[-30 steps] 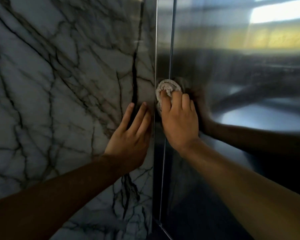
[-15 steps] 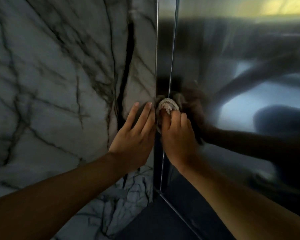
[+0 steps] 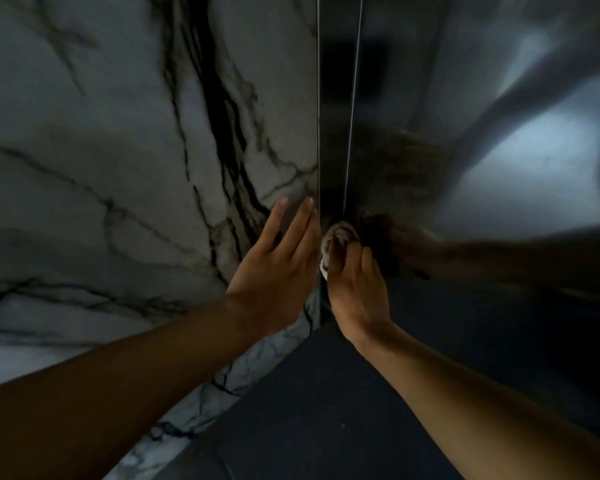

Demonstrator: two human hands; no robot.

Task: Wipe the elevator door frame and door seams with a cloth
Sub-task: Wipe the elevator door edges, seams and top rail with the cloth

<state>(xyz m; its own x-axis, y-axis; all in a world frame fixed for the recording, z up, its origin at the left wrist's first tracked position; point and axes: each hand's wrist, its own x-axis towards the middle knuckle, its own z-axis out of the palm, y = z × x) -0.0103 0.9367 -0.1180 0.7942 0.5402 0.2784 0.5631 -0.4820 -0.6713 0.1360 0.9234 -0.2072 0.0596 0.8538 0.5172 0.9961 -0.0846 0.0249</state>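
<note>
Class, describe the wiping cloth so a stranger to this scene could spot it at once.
Find the vertical seam where the marble wall meets the steel door frame. Follow it down to the right hand. The cloth is the pale bunched wad at its fingertips, the only soft, light thing on dark metal.

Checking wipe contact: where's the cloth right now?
Head view, just right of centre: the cloth is bunched under the right hand against the metal door frame, beside the left hand flat on the marble wall.

I can read no text, label, brand, number or sign anywhere here, not on the marble, the metal or the cloth.
</note>
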